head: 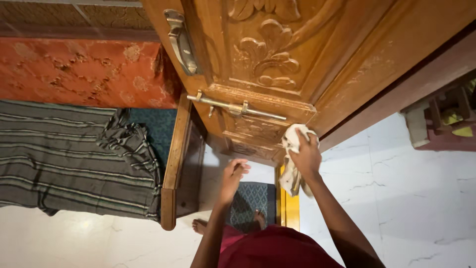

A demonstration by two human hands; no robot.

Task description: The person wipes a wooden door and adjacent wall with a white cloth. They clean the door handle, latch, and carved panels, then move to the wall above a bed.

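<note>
My right hand [306,158] is closed around one white cloth [292,159] and presses it against the lower edge of the carved wooden door [277,54], just under the right end of the door's one metal sliding bolt [238,107]. Part of the cloth hangs down below my hand. My left hand [232,179] is empty, fingers loosely bent and half open, and it hovers just below the door, near the cloth but not touching it. The door carries one metal handle [181,42], above the bolt. To the left of the door I see one bed with a striped blanket [74,159] and one orange patterned mattress [84,72]. Below the door, on the white marble floor [411,208], lies one blue mat [253,198], and my two bare feet [200,226] are on it.
</note>
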